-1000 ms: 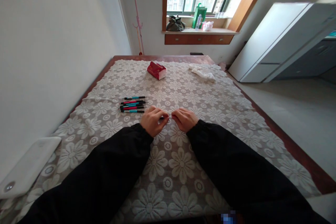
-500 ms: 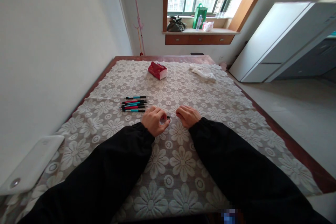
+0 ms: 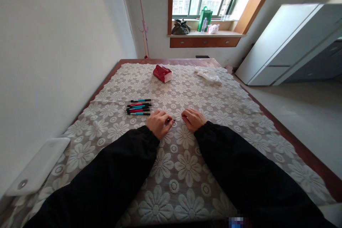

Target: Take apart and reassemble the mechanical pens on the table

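My left hand rests on the lace tablecloth, thumb and fingers pinched together. A small dark-tipped piece, like part of a pen, pokes out of that pinch; the rest of it is hidden by the fingers. Across a short gap on the right, my right hand is curled closed on the cloth, and whatever it may hold is out of sight. Just left of my left hand lies a row of several pens with black, teal and red barrels, side by side and apart from my fingers.
Farther back on the table are a red tissue pack and a crumpled white plastic bag. A white device lies at the near left, by the wall. To the right, beyond the table, stands a white fridge.
The fingers of my left hand have drawn closer together around the small piece, and less of it shows. My right hand stays nearly still; the whole view has shifted slightly.
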Available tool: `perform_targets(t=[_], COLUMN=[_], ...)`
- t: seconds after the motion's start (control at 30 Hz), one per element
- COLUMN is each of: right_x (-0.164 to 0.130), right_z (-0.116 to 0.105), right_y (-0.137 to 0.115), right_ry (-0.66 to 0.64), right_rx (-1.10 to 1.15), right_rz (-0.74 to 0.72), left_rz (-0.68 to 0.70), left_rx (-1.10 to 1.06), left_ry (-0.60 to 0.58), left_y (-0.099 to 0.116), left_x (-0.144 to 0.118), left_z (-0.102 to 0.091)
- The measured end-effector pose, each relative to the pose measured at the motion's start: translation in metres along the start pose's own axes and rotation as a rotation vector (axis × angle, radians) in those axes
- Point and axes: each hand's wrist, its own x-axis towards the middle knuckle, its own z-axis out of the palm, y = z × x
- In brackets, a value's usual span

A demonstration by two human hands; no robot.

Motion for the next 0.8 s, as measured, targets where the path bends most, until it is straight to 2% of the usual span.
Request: perform_targets(t=[0.47, 0.8], right_x=[0.0004, 0.0013], right_z=[0.0013, 0.0019], right_y=[-0.0013, -0.0052], right_ry=[0.069, 0.042], right_rx=[-0.048, -0.096], right_rz=[-0.036, -0.156], left_rz=[-0.011, 0.024], left_rx=[0.007, -0.012], left_ry=[0.039, 0.052], left_y=[-0.0021, -0.0031], left_x=[-0.0011, -0.0017], left_z=[0.0011, 0.0021])
